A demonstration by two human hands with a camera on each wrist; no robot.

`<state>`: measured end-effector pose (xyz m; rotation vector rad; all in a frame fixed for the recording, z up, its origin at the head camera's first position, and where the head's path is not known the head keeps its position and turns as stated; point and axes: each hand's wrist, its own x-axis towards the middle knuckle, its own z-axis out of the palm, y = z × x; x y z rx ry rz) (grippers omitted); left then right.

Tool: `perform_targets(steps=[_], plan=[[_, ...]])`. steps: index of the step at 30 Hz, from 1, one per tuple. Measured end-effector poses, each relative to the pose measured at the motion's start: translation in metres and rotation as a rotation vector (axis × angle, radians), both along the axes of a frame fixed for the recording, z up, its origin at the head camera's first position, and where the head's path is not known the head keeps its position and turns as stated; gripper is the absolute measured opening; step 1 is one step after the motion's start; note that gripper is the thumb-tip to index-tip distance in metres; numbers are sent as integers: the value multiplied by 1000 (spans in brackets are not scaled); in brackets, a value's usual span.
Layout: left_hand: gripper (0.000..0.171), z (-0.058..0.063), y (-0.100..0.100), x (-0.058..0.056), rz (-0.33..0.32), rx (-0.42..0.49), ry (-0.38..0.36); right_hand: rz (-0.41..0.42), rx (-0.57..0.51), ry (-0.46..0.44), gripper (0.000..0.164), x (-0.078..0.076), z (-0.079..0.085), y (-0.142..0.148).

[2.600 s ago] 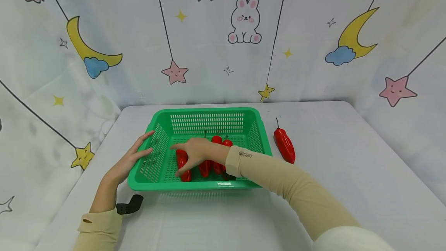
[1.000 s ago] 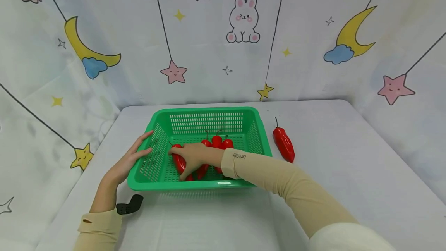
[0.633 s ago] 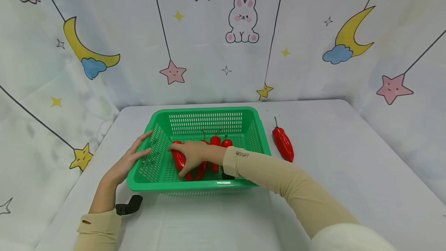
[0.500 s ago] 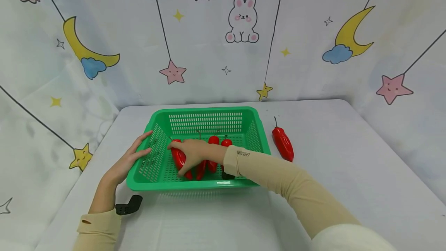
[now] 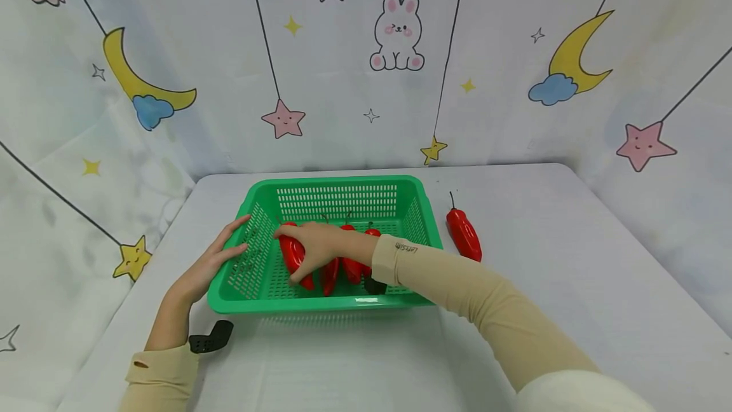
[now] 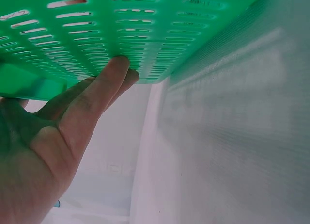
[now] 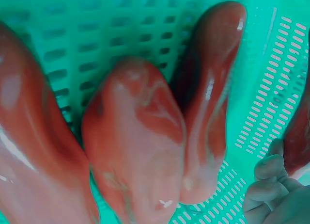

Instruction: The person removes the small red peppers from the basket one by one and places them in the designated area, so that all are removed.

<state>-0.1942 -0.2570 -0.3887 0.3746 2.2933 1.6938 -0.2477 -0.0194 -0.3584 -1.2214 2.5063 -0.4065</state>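
In the head view my right hand [image 5: 317, 243] is inside the green basket [image 5: 337, 305], thumb and fingers holding the leftmost red chili pepper [image 5: 291, 252], whose tip slants toward the front right. The right wrist view shows curled fingers [image 7: 269, 185] beside that pepper and more red peppers [image 7: 135, 136] close by. Several peppers [image 5: 330, 275] lie in a row, partly hidden under my right hand and wrist. My left hand [image 5: 200, 272] holds the basket's left rim. In the left wrist view its fingers [image 6: 101, 83] lie against the slotted outer wall.
Another red chili pepper [image 5: 464, 234] lies on the white table [image 5: 549, 240] just right of the basket. A black wrist device [image 5: 211, 337] sits at my left wrist near the basket's front left corner. A patterned curtain [image 5: 343, 81] stands behind the table.
My right hand has closed on the leftmost pepper, which now slants and sits slightly farther back. The neighbouring peppers have shifted left. My left hand stays at the rim.
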Motion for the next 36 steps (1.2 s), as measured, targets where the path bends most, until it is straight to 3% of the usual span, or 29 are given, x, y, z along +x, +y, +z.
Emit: perform_targets(steps=[36], plan=[[58,1,-1,1,4,4,-6,-22,-71,-28,83,3,41,35]])
